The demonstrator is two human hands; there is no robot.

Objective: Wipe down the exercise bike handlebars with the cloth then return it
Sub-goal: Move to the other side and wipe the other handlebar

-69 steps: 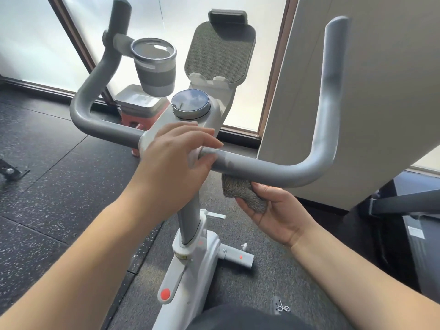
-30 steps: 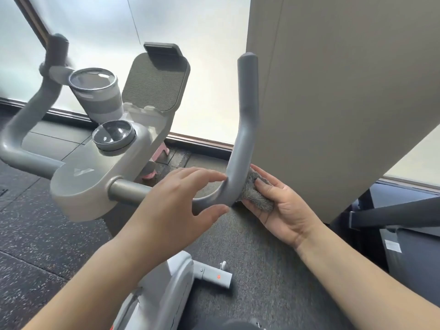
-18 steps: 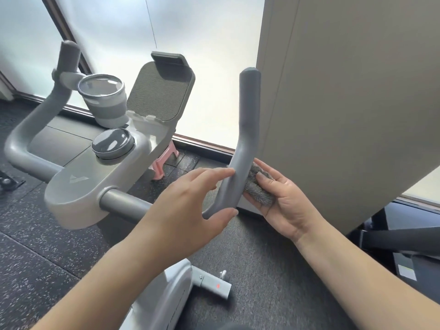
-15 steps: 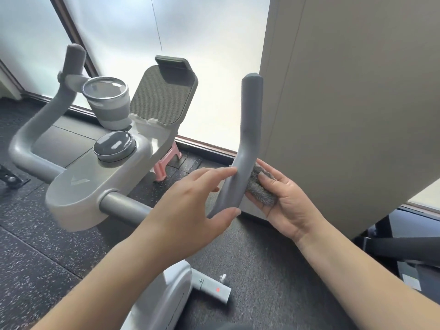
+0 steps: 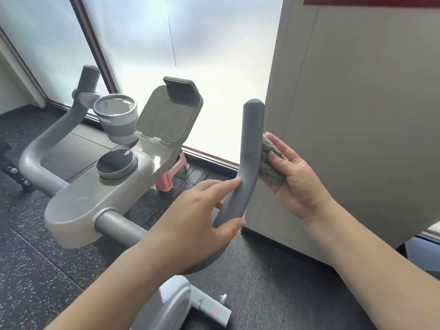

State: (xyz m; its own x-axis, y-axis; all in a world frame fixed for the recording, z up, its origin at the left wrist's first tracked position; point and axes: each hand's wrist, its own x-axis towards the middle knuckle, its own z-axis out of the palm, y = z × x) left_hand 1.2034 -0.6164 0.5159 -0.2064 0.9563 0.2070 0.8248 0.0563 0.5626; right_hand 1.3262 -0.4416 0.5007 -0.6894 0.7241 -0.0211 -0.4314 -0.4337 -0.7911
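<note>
At far left, the left upright of the handlebars [image 5: 78, 108] stands with no hand or cloth on it; whether it is clean cannot be told. Just right of it: cup holder [image 5: 116, 121], then the tablet rest [image 5: 167, 114], with the round dial [image 5: 116, 163] on the grey console [image 5: 95, 201] below; none touched. Centre: left hand [image 5: 197, 222] with fingers spread, loosely bracing the bend of the right handlebar arm [image 5: 250, 148], fingertip and thumb touching the tube, grip wide and not closed around it. Right of the tube: cloth [image 5: 270, 163], grey and fuzzy, pressed flat against the outer side of the right upright by the right hand [image 5: 295, 177]; grip here is an open palm with fingers extended, holding the cloth by pressure against the tube, not pinching it. Cloth sits about midway up the upright; the capped tip above is uncovered. Judgement: wiping in progress on the right arm, upper section and tip likely pending; left arm status unknown; return of cloth not yet done, and its home spot is not in view.
</note>
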